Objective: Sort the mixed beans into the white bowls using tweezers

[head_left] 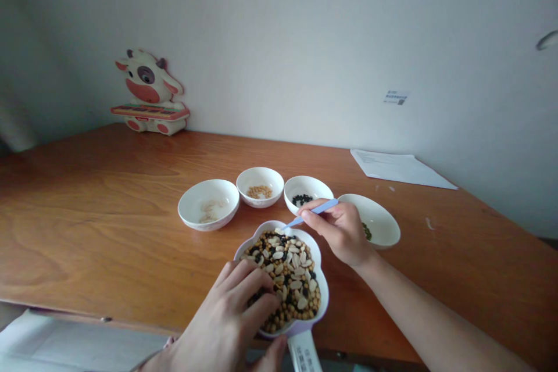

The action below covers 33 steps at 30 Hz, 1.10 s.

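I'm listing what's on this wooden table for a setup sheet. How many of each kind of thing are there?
Round white bowls: 4
Flower-shaped bowl of mixed beans: 1
Blue tweezers, in the right hand: 1
Cow toy: 1
Paper pile: 1
Total: 8

A single head-worn view looks forward and down across the worktop [87,209] from its near edge, facing the wall; both hands sit close at the lower centre of the frame.
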Motion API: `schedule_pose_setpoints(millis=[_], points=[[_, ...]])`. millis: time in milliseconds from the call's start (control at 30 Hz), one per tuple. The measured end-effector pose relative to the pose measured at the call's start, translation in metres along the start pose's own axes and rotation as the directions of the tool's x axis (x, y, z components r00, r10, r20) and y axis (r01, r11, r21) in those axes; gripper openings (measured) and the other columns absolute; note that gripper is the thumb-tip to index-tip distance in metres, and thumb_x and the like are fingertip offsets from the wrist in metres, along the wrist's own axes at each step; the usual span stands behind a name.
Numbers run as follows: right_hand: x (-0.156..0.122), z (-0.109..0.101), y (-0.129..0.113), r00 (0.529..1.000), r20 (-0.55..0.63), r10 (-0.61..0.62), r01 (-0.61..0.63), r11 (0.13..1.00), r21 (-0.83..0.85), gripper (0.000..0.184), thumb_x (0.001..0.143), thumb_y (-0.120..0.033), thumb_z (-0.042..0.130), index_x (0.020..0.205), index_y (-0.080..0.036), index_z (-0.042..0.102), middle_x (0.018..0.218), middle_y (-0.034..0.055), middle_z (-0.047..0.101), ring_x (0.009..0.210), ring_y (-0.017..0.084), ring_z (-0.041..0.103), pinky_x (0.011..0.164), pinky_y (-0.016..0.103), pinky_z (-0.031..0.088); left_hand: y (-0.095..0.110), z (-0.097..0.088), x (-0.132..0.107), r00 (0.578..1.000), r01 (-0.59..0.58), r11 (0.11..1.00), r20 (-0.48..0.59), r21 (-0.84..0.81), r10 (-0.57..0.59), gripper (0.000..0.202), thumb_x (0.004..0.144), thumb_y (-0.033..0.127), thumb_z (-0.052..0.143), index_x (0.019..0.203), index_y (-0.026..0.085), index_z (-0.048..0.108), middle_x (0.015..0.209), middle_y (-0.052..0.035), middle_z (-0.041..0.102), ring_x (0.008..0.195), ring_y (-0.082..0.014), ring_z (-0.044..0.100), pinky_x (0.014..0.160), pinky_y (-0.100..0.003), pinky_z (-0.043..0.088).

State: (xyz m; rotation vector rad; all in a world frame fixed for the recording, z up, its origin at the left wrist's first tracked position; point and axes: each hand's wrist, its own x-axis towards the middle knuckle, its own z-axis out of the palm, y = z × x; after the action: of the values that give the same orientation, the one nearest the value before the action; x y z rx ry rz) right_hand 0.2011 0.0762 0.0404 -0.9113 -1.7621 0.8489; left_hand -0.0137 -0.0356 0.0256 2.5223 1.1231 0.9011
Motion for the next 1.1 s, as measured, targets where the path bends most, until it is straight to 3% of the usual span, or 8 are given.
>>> schedule_pose_setpoints(millis=[200,300,400,467,733,900,1100], points=[[0.01,0.004,-0.015,0.997,-0.073,-0.014,0.013,1.0,-0.014,0.022,0.085,-0.033,0.065,0.078,-0.015,0.076,0.061,0.0018,0.068,0.057,0.016,0.062,0.052,0.026,0.047,0.004,0.002,-0.004,0.999,0.019,0.999,-0.043,0.039,-0.018,0.009,0.08,0.02,0.064,0.09,0.02,0.067,0.091,-0.0039,0.067,0.086,-0.0243,0.061,0.077,-0.04,0.055],[0.016,0.016,-0.026,0.996,-0.08,-0.03,0.028,0.999,-0.025,0.021,0.085,-0.031,0.064,0.077,-0.016,0.076,0.067,0.003,0.072,0.061,0.017,0.064,0.057,0.027,0.049,0.007,0.002,-0.004,0.998,0.03,0.998,-0.058,0.048,-0.027,0.007,0.081,0.02,0.062,0.087,0.02,0.066,0.09,-0.0043,0.066,0.086,-0.0242,0.061,0.078,-0.04,0.055],[0.023,0.032,-0.036,0.991,-0.074,-0.111,0.108,0.993,-0.046,0.02,0.086,-0.028,0.063,0.075,-0.018,0.076,0.08,0.0048,0.077,0.077,0.019,0.07,0.071,0.029,0.053,0.008,0.003,-0.005,0.998,0.024,0.998,-0.055,0.05,-0.022,0.007,0.083,0.02,0.06,0.087,0.019,0.066,0.089,-0.0046,0.066,0.085,-0.0238,0.061,0.077,-0.04,0.055],[0.029,0.041,-0.039,0.989,-0.075,-0.125,0.12,0.99,-0.071,0.022,0.087,-0.029,0.062,0.074,-0.017,0.076,0.079,0.0053,0.078,0.076,0.02,0.071,0.068,0.028,0.053,0.009,0.003,-0.005,0.998,0.022,0.998,-0.059,0.058,-0.019,0.008,0.083,0.02,0.059,0.087,0.019,0.066,0.089,-0.005,0.066,0.085,-0.0244,0.061,0.076,-0.041,0.055],[0.04,0.059,-0.025,0.987,-0.086,-0.136,0.132,0.99,-0.043,0.022,0.089,-0.03,0.062,0.084,-0.017,0.078,0.088,0.0074,0.08,0.086,0.022,0.074,0.076,0.03,0.056,0.009,0.007,-0.011,0.993,0.032,0.997,-0.111,0.076,-0.024,0.012,0.082,0.017,0.059,0.09,0.02,0.067,0.091,-0.0048,0.066,0.087,-0.0241,0.061,0.08,-0.041,0.056],[0.039,0.07,-0.017,0.988,-0.028,-0.15,0.149,0.989,-0.024,0.021,0.091,-0.031,0.061,0.09,-0.018,0.079,0.09,0.0053,0.08,0.083,0.02,0.075,0.074,0.028,0.058,0.005,0.01,-0.015,0.993,0.019,0.995,-0.117,0.096,-0.008,0.012,0.079,0.017,0.059,0.089,0.02,0.067,0.09,-0.0061,0.066,0.087,-0.0247,0.06,0.078,-0.04,0.055],[0.041,0.078,-0.011,0.985,0.083,-0.154,0.151,0.988,0.035,0.019,0.091,-0.031,0.065,0.097,-0.021,0.079,0.101,0.0053,0.079,0.091,0.02,0.074,0.083,0.03,0.059,0.005,0.009,-0.013,0.993,0.02,0.998,-0.115,0.062,-0.013,0.011,0.079,0.016,0.059,0.087,0.019,0.067,0.09,-0.0061,0.065,0.084,-0.0241,0.059,0.076,-0.04,0.054]])
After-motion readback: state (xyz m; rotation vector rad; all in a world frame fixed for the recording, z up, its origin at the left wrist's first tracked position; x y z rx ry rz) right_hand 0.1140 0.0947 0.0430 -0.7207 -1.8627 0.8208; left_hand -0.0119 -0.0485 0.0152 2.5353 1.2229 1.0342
